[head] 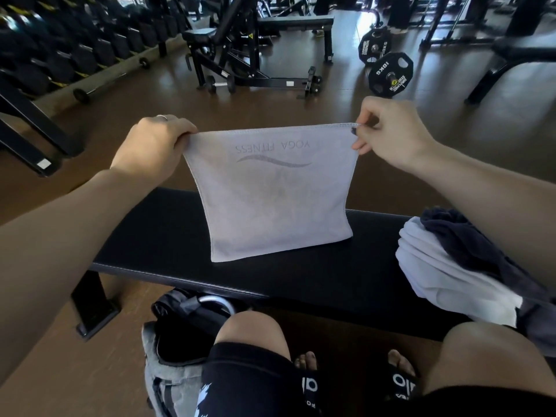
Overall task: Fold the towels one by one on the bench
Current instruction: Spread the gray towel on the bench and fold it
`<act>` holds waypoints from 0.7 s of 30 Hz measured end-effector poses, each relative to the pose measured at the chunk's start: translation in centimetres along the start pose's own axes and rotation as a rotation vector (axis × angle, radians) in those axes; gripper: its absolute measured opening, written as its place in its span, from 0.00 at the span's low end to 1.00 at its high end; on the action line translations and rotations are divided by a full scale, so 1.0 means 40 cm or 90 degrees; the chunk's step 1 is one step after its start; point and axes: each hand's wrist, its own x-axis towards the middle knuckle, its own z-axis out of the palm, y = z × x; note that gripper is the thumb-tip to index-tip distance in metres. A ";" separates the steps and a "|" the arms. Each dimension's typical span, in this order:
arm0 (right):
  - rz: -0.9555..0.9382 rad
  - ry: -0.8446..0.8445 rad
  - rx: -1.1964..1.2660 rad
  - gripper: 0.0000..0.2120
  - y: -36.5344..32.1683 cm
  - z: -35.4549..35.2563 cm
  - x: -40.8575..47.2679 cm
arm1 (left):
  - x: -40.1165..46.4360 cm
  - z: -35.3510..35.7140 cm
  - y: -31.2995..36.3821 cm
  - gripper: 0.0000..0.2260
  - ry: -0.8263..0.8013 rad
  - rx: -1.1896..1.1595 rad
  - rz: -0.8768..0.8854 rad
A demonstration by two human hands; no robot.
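the pale grey yoga fitness towel (276, 194) hangs upright over the middle of the black padded worktop (156, 236), its lower edge just touching the pad, with the left hand (153, 145) gripping one top corner and the right hand (388, 130) pinching the other. no finished folded towel shows anywhere on the worktop. a rumpled heap of white and dark towels (457, 266) waits at the right end, so i'd judge the job barely started.

A pale lavender-grey cloth towel (270, 200) bears darker grey lettering and a wave mark. The padded bench (156, 236) is black. At its right end lie a white towel (445, 266) and a navy towel (469, 245).
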 end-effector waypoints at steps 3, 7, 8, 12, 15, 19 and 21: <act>0.001 0.043 -0.029 0.03 0.001 0.002 0.052 | 0.063 0.020 0.007 0.13 0.018 -0.008 -0.053; -0.014 0.120 -0.068 0.03 -0.013 -0.028 0.121 | 0.172 0.006 0.019 0.14 0.084 -0.014 -0.120; -0.029 0.139 -0.074 0.03 -0.020 -0.040 0.125 | 0.190 -0.005 0.020 0.15 0.106 -0.010 -0.112; -0.075 0.168 -0.146 0.03 -0.016 -0.041 0.042 | 0.153 -0.006 0.018 0.14 0.116 0.044 -0.067; -0.058 0.066 -0.204 0.06 0.047 0.043 -0.108 | -0.003 0.076 0.028 0.10 0.017 0.036 -0.026; -0.029 -0.177 -0.205 0.12 0.110 0.156 -0.300 | -0.244 0.192 0.037 0.13 -0.163 -0.008 0.053; -0.016 -0.303 -0.221 0.13 0.112 0.182 -0.355 | -0.331 0.220 0.039 0.15 -0.220 -0.022 0.082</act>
